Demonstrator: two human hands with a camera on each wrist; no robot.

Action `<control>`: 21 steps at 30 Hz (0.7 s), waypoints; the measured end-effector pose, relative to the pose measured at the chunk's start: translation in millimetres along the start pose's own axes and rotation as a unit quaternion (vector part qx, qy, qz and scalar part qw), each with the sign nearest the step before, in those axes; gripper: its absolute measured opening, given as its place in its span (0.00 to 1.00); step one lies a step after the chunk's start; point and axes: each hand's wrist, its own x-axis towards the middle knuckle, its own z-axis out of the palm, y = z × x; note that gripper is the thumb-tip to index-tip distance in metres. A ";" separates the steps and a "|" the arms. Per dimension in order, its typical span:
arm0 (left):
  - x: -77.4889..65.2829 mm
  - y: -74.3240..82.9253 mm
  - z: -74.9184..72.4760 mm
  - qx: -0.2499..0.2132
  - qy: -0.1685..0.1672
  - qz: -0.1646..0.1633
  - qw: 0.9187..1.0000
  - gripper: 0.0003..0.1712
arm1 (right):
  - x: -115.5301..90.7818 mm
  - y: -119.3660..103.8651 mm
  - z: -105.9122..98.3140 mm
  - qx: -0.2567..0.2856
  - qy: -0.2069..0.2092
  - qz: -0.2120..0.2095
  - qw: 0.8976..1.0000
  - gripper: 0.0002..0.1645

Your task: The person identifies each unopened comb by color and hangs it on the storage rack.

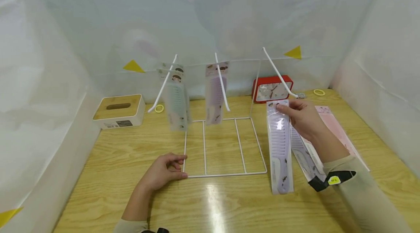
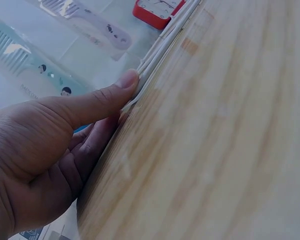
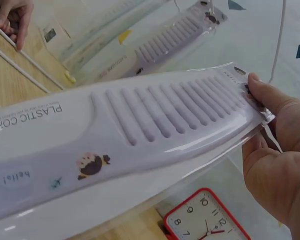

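My right hand (image 1: 303, 118) pinches the top of a packaged purple comb (image 1: 279, 152), which hangs upright just below the tip of the right hook (image 1: 279, 72). The right wrist view shows that comb (image 3: 155, 120) large, with the thumb on its header card. My left hand (image 1: 164, 171) holds the front left corner of a white wire display rack (image 1: 226, 175); the left wrist view has its thumb (image 2: 107, 100) on the wire. Mint green packaged combs (image 1: 177, 101) hang on the left hook, and packaged purple combs (image 1: 215, 94) on the middle one.
Under the right forearm lie another packaged purple comb (image 1: 303, 151) and a pink package (image 1: 338, 127). Behind the rack stands a red alarm clock (image 1: 273, 90). A tissue box (image 1: 119, 111) is at the left, with yellow rings (image 1: 159, 108) on the table.
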 end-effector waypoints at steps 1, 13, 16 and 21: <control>0.1 -0.4 0.0 0.001 -0.001 0.000 1.000 0.33 | -4.4 -1.7 3.7 0.014 -0.011 -0.004 1.000 0.12; -0.4 -3.7 -0.8 0.002 -0.002 -0.007 1.000 0.33 | -48.4 -17.3 65.2 0.055 -0.165 -0.124 0.977 0.15; -0.4 -2.7 -1.1 0.008 -0.002 -0.006 1.000 0.33 | -55.6 -20.1 83.4 0.077 -0.182 -0.158 0.967 0.14; 0.6 -0.9 -0.2 0.006 -0.002 -0.004 1.000 0.33 | -61.3 -30.6 114.7 0.063 -0.202 -0.248 0.946 0.11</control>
